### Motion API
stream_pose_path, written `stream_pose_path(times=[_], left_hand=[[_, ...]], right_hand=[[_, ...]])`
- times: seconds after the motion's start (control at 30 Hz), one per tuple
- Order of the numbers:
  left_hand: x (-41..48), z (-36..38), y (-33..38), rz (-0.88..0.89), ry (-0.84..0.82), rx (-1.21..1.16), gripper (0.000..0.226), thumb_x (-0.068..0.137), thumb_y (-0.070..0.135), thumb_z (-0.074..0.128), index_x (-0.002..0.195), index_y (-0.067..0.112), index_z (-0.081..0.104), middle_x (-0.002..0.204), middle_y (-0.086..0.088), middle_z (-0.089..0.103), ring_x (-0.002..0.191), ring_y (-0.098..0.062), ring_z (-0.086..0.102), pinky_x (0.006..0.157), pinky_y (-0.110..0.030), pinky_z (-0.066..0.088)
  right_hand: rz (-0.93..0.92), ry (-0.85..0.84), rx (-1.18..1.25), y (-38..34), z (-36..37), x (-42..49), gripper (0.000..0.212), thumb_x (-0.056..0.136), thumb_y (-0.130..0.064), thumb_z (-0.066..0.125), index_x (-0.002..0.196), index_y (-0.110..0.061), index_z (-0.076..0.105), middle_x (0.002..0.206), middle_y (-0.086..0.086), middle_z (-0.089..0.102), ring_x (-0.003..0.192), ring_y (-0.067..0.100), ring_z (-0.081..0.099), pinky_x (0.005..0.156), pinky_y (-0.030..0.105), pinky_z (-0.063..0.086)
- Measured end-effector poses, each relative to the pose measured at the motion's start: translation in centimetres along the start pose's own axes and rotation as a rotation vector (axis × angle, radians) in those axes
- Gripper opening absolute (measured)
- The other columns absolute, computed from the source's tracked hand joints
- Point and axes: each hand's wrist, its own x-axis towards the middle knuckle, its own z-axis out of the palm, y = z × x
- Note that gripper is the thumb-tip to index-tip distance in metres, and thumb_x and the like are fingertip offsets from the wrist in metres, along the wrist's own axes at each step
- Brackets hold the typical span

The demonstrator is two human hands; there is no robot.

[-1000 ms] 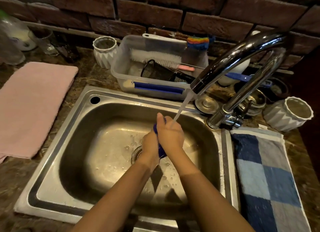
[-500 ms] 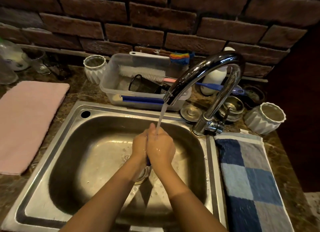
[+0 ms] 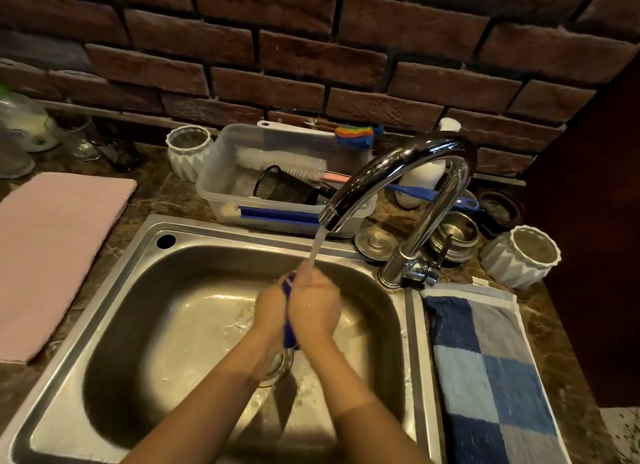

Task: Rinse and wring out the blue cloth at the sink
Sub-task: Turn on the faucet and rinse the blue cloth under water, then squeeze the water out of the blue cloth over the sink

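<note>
The blue cloth [image 3: 288, 320] is bunched into a narrow strip between my palms, over the middle of the steel sink [image 3: 145, 276]. My left hand [image 3: 269, 307] and my right hand [image 3: 315, 307] press together around it, so only its edge shows. Water runs from the curved chrome tap [image 3: 391, 167] onto my right hand's fingers. The drain [image 3: 277, 366] lies just below my wrists.
Behind the sink stands a clear tub [image 3: 221, 190] with brushes and a mesh cup. A pink towel [image 3: 52, 249] lies left, a blue checked towel [image 3: 485, 370] right. White ribbed pots [image 3: 188, 152] [image 3: 519, 259], steel bowls [image 3: 453, 236] and a brick wall sit at the back.
My pressed hands have rubbed the cloth under the stream; more of its blue edge shows between them than half a second ago. The camera tilted up, then steadied.
</note>
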Motion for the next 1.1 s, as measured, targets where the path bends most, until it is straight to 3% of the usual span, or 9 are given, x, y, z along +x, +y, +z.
stream_pose_path(times=[0.13, 0.2, 0.33, 0.4, 0.53, 0.67, 0.83, 1.0, 1.1], left_hand=[[-0.5, 1.2, 0.1, 0.077, 0.068, 0.093, 0.019, 0.094, 0.017, 0.046, 0.079, 0.017, 0.057, 0.081, -0.010, 0.061, 0.083, -0.026, 0.060, 0.085, -0.042, 0.049], [-0.3, 1.1, 0.9, 0.134, 0.011, 0.115, 0.022, 0.095, 0.019, 0.046, 0.076, 0.015, 0.057, 0.072, -0.007, 0.059, 0.072, -0.021, 0.058, 0.078, -0.038, 0.049], [0.2, 0.3, 1.8, 0.008, -0.074, -0.075, 0.029, 0.094, 0.025, 0.048, 0.071, 0.011, 0.056, 0.049, -0.001, 0.056, 0.047, -0.012, 0.057, 0.062, -0.029, 0.043], [-0.2, 0.5, 0.9, -0.125, -0.085, -0.143, 0.032, 0.097, 0.022, 0.041, 0.070, 0.011, 0.054, 0.045, -0.001, 0.053, 0.044, -0.011, 0.055, 0.059, -0.028, 0.041], [-0.8, 1.3, -0.8, -0.011, 0.054, 0.079, 0.025, 0.096, 0.017, 0.045, 0.073, 0.013, 0.054, 0.072, -0.008, 0.056, 0.067, -0.019, 0.056, 0.063, -0.030, 0.046], [-1.1, 1.1, -0.5, 0.000, -0.043, 0.054, 0.015, 0.093, 0.030, 0.053, 0.094, 0.017, 0.060, 0.098, -0.012, 0.064, 0.091, -0.026, 0.063, 0.081, -0.038, 0.052], [-0.4, 0.2, -0.6, -0.181, -0.168, 0.006, 0.042, 0.080, 0.048, 0.064, 0.108, 0.017, 0.059, 0.107, -0.012, 0.067, 0.100, -0.032, 0.064, 0.082, -0.044, 0.055], [0.2, -0.5, -1.0, -0.186, -0.231, -0.086, 0.028, 0.083, 0.037, 0.065, 0.101, 0.015, 0.063, 0.095, -0.010, 0.069, 0.088, -0.029, 0.066, 0.071, -0.037, 0.054], [0.4, -0.7, -1.0, -0.192, -0.188, -0.102, 0.023, 0.083, 0.035, 0.065, 0.095, 0.015, 0.063, 0.092, -0.011, 0.068, 0.087, -0.029, 0.064, 0.073, -0.038, 0.052]], right_hand=[[0.230, 0.007, 0.194, 0.6, 0.0, 3.5, 0.040, 0.095, -0.045, 0.039, 0.072, -0.019, 0.059, 0.079, 0.005, 0.065, 0.078, 0.017, 0.061, 0.081, 0.039, 0.052], [0.235, 0.004, 0.281, 1.0, 0.0, 2.4, 0.041, 0.093, -0.046, 0.040, 0.077, -0.016, 0.062, 0.077, 0.004, 0.065, 0.076, 0.017, 0.062, 0.078, 0.039, 0.051], [-0.185, 0.038, -0.134, 0.8, -0.2, -2.4, 0.041, 0.097, -0.042, 0.034, 0.084, -0.017, 0.064, 0.074, -0.002, 0.063, 0.071, 0.015, 0.060, 0.061, 0.027, 0.044], [-0.218, 0.066, -0.206, 0.1, -0.4, -2.2, 0.041, 0.097, -0.043, 0.034, 0.086, -0.019, 0.065, 0.071, -0.005, 0.060, 0.070, 0.013, 0.059, 0.060, 0.025, 0.044], [0.130, -0.023, -0.096, 1.2, -0.3, 3.2, 0.039, 0.097, -0.040, 0.035, 0.075, -0.017, 0.056, 0.072, 0.000, 0.058, 0.072, 0.016, 0.057, 0.067, 0.029, 0.046], [0.274, -0.188, 0.063, 4.6, 0.3, 5.6, 0.035, 0.095, -0.035, 0.042, 0.082, -0.010, 0.062, 0.089, 0.011, 0.066, 0.088, 0.027, 0.062, 0.089, 0.039, 0.049], [0.146, -0.198, 0.008, 8.2, -3.3, 3.5, 0.038, 0.098, -0.043, 0.032, 0.087, -0.017, 0.057, 0.074, -0.002, 0.060, 0.071, 0.011, 0.058, 0.063, 0.026, 0.043], [-0.089, 0.144, -0.033, 9.5, -8.9, 1.0, 0.011, 0.095, -0.027, 0.044, 0.102, -0.023, 0.052, 0.098, -0.001, 0.059, 0.082, 0.005, 0.056, 0.065, 0.017, 0.041], [-0.100, 0.490, 0.001, 9.4, -11.7, 2.3, 0.027, 0.095, -0.021, 0.047, 0.119, -0.010, 0.049, 0.111, 0.006, 0.050, 0.100, 0.017, 0.052, 0.076, 0.023, 0.041]])
